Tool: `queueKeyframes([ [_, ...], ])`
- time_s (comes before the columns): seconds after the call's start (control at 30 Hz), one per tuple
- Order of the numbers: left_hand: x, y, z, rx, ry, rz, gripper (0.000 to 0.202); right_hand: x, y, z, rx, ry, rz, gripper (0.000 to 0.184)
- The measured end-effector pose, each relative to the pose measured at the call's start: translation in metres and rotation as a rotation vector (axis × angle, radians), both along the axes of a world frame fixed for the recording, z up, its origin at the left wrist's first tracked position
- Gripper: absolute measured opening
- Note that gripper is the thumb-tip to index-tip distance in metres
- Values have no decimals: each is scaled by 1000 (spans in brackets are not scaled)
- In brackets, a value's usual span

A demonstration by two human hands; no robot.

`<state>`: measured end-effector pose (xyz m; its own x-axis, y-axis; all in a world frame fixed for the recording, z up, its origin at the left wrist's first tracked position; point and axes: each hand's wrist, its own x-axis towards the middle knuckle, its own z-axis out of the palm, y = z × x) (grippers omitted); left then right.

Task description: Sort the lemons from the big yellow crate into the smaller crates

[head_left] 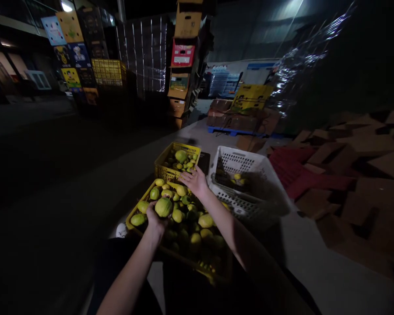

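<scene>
The left grip point(155, 220) curls around 1 large green-yellow citrus fruit point(164, 207); gentle pressure should avoid bruising. Ahead and rightward, the right grip point(197, 181) spreads its fingers, empty.

Your left hand point(156, 224) and right hand point(197, 181) are bare, and so are the lit lengths of both forearms point(228, 225). Below them you wear dark legwear point(113, 258) (its cut and fabric are lost in shadow), with a small, rounded white patch beside it, apparently a shoe point(121, 230).
</scene>
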<state>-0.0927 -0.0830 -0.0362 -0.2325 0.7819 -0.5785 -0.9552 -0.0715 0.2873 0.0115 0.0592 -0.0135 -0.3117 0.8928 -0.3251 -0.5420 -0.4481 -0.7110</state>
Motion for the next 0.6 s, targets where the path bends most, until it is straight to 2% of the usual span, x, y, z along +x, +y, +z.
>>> queueKeyframes([
  [0.07, 2, 2, 0, -30, -5, 8, 44, 11, -9, -7, 84, -54, 135, 31],
  [0.1, 3, 2, -1, -33, -17, 12, 42, 20, -21, -18, 92, -82, 189, 26],
  [0.17, 5, 2, -2, -14, -43, 17, 39, 41, -49, -47, 106, -281, 341, 18],
  [0.23, 7, 1, -5, 6, -51, 18, 37, 62, -75, -77, 82, -357, 347, 16],
  [0.3, 10, 0, -10, 0, -32, 21, 36, 79, -95, -96, 95, -387, 359, 19],
  [0.37, 15, 0, -20, -28, 2, 16, 33, 88, -108, -103, 163, -457, 483, 23],
  [0.47, 26, -4, -43, -129, 58, -34, 21, 87, -121, -102, 402, -675, 804, 21],
  [0.53, 38, -12, -61, -251, 123, -119, 14, 82, -129, -102, 562, -785, 944, 20],
  [0.6, 54, -23, -75, -329, 224, -238, 20, 77, -138, -104, 662, -814, 1015, 17],
])
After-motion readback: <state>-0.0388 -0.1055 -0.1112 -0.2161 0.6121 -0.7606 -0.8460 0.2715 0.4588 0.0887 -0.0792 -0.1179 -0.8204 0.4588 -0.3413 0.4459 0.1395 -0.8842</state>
